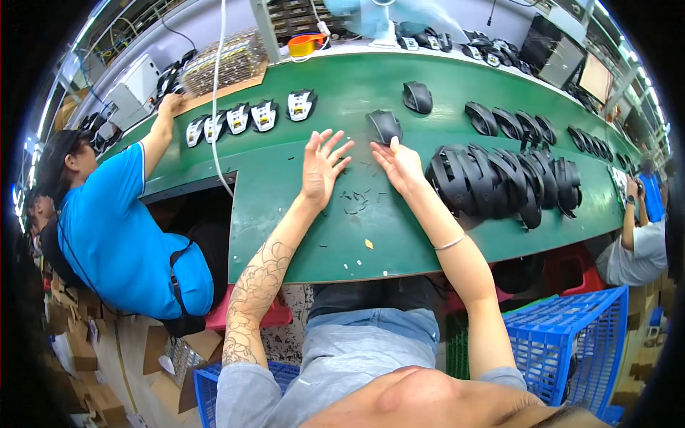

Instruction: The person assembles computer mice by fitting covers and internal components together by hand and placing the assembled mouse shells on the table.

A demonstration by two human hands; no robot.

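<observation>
My left hand (322, 170) is raised over the green bench, palm turned inward, fingers spread and holding nothing. Opposite it, my right hand (401, 167) is open with its fingers stretched out. Its fingertips are at the near edge of a black computer mouse (383, 125); I cannot tell whether they touch it. A second black mouse (417, 97) sits farther back. To the right of my right hand lies a dense pile of curved black plastic mouse shells (499, 182). Small black scraps (354, 202) are scattered on the bench between my forearms.
Several white-and-black mouse bases (240, 118) stand in a row at the left. More black shells (510, 123) line the right. A white cable (216, 107) hangs down at left. Co-workers sit on both sides, one in a blue shirt (118, 232). A blue crate (571, 342) is at lower right.
</observation>
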